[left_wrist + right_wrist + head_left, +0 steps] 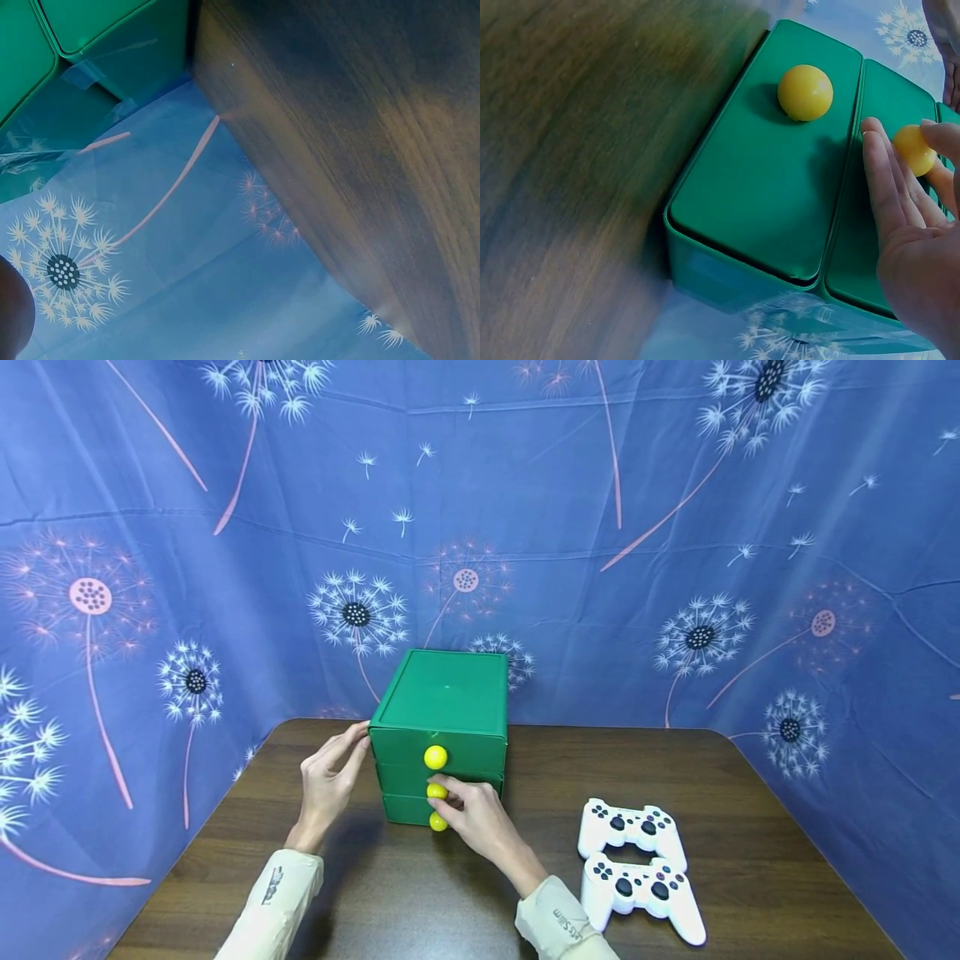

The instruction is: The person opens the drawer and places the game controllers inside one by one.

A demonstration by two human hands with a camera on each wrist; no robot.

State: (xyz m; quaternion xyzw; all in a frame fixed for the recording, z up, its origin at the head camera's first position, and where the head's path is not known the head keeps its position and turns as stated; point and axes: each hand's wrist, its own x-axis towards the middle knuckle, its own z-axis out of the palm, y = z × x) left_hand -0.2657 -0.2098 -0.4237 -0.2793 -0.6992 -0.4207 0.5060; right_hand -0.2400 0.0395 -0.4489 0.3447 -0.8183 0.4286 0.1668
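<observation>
Straight ahead, the head view shows your green drawer box standing on the dark wooden table, near the patterned blue cloth. Your left hand rests its fingertips against the box's left side near the upper front corner, with its fingers fairly straight and the thumb close beside them. Your right hand is at the front, its thumb and forefinger narrowed on the middle yellow knob. Above that sits the top yellow knob, and below it the bottom yellow knob. Well apart, to your right, lie two white game controllers, one nearer you than the other.

From the left wrist, you see part of the box at upper left with clear tape across it, the cloth and the table; you cannot tell your left fingers' state from this view.

From the right wrist, you pinch the middle knob between thumb and forefinger while your other fingers extend along the middle drawer front; the bottom knob stands untouched.
</observation>
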